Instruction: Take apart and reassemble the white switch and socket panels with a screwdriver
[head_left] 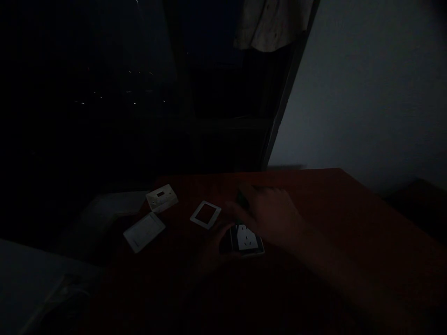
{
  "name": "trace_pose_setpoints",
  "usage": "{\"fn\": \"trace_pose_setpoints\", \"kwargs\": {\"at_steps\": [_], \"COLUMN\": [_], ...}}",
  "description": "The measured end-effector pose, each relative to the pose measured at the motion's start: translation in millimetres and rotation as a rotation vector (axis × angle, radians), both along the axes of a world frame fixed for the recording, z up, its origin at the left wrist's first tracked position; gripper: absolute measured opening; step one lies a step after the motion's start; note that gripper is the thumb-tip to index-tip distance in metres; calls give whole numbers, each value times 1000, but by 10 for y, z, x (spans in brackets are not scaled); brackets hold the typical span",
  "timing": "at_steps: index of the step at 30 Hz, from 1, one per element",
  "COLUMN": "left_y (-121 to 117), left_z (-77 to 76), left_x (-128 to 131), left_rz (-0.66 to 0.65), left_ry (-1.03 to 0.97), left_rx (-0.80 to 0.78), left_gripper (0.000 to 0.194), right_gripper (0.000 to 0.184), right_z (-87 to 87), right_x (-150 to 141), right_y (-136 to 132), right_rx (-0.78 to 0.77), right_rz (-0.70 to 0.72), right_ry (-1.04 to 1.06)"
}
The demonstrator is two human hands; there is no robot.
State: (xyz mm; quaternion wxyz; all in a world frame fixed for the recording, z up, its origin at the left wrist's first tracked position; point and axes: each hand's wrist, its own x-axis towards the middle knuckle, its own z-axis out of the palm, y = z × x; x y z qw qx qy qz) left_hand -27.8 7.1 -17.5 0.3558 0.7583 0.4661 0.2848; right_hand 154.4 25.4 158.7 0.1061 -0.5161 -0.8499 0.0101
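Observation:
A wall socket (247, 239) with a white face and dark surround lies on the reddish table. My left hand (216, 249) grips its left side, thumb and fingers curved around the edge. Above the socket's far edge, my right hand (270, 211) is closed around a green-handled screwdriver (241, 200). The tool stands roughly upright; its tip is lost in the dark by the socket. A square white frame (196, 218) with an open middle lies flat just beyond my left hand.
At the table's left edge lie a white mounting box (162, 199) with a slot and a pale flat plate (144, 231). The reddish table (324, 200) runs right, towards a pale wall (363, 93). A dark window with distant lights stands behind, with cloth (274, 23) hanging above.

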Motion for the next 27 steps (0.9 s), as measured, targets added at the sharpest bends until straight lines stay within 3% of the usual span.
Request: {"fn": "trace_pose_setpoints", "kwargs": {"at_steps": [5, 11, 17, 19, 23, 27], "left_y": [2, -36, -44, -37, -26, -28], "left_z": [11, 40, 55, 55, 54, 11], "left_x": [15, 35, 46, 44, 38, 32], "left_rz": [9, 46, 69, 65, 49, 59], "left_ry": [-3, -3, 4, 2, -4, -2], "left_rx": [-23, -67, -68, -67, -66, -66], "left_gripper": [72, 72, 70, 70, 72, 71], "right_gripper": [42, 34, 52, 45, 31, 40], "right_z": [-34, -32, -57, -68, -57, -46], "right_x": [42, 25, 97, 84, 25, 24], "right_y": [40, 67, 88, 91, 61, 27], "right_rx": [-62, 35, -74, -62, 20, -30], "right_rz": [230, 66, 301, 283, 89, 169], "right_ry": [219, 28, 253, 236, 72, 170]}}
